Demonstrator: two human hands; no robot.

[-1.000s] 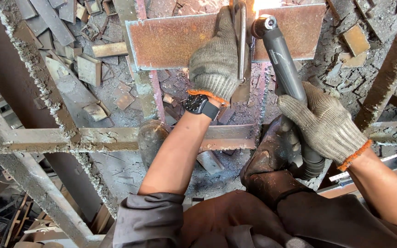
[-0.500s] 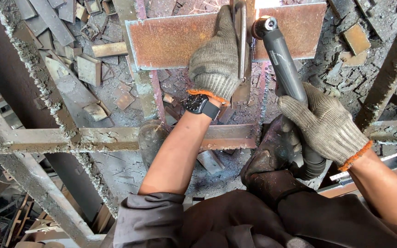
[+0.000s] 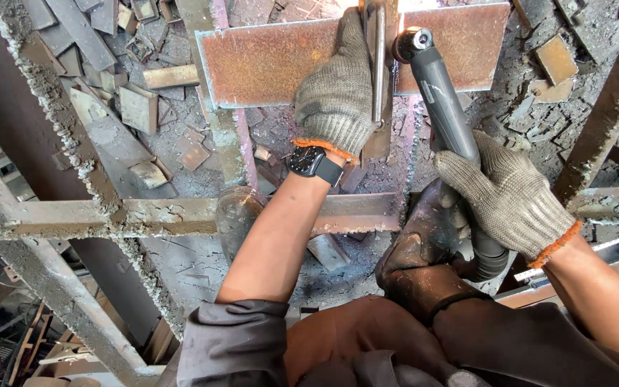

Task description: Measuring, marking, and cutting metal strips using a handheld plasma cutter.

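A rusty rectangular steel plate [image 3: 266, 61] lies across a slag-crusted metal frame at the top of the view. My left hand [image 3: 336, 93], in a grey knitted glove with a black watch at the wrist, presses a narrow straight metal bar [image 3: 377, 64] against the plate. My right hand [image 3: 506, 193], gloved the same way, grips the handle of a grey cutting torch [image 3: 442, 93]. The torch head sits right beside the bar, and a bright glow shows at the plate's top edge there.
Crusted frame beams [image 3: 109, 215] run across the left and middle. Several offcut metal pieces [image 3: 137, 107] litter the ground beneath. My dark boot [image 3: 424, 251] rests on the frame near the torch hose. Another beam [image 3: 603, 107] slants at the right.
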